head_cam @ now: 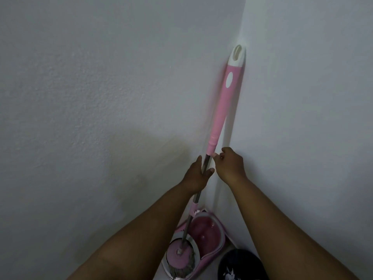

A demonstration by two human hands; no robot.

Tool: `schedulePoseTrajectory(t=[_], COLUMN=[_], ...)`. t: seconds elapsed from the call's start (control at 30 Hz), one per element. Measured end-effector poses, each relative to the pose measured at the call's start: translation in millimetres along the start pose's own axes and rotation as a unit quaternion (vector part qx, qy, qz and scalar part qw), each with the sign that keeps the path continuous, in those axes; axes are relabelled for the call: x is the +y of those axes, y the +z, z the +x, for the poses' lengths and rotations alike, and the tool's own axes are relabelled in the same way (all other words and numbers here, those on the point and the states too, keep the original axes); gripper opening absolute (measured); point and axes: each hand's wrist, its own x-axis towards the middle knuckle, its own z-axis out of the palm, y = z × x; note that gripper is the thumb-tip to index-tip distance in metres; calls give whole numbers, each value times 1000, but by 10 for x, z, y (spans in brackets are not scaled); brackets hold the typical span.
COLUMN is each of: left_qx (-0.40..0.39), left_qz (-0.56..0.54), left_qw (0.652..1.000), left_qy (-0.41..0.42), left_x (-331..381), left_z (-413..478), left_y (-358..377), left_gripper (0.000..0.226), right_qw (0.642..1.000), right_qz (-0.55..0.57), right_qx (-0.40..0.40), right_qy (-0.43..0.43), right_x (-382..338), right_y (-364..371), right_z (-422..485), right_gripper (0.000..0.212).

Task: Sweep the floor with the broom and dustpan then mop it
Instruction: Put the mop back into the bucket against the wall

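Head view: mop (224,106) ran seven-to-one o'clock; left hand (196,174) gripped its shaft, right hand (231,165) curled at three o'clock, grip unclear.

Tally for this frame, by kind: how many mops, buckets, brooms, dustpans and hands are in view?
mop: 1
bucket: 1
broom: 0
dustpan: 0
hands: 2, the left hand and the right hand
Total: 4
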Motion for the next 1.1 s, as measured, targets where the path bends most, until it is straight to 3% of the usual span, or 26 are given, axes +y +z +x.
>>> schedulePoseTrajectory(t=[0.17,0.33,0.5,0.7,0.97,1.1], left_qx=[4,1,-20,-62,-115,-162], left_qz=[82,190,264,315,394,422], left_qw=[996,973,949,917,839,801], left_qy=[27,130,174,236,358,394], left_x=[-30,22,67,116,454,675], left_z=[-304,-797,-1295,-1865,-2458,-2891], left_y=[-96,-183,-35,600,1506,2292], left_gripper=[79,75,74,70,68,69], right_qw=[1000,994,982,969,948,929], right_qz=[-4,-93,-157,-196,-196,-183], right_qx=[13,55,100,145,212,257], right_qy=[-14,-28,-20,33,131,192], right_x=[32,149,402,975,1971,2481], right_y=[-131,-375,-593,-859,-1541,-1909], right_z=[-381,-955,-1695,-2662,-3850,-4585], right_gripper=[55,58,60,61,61,60])
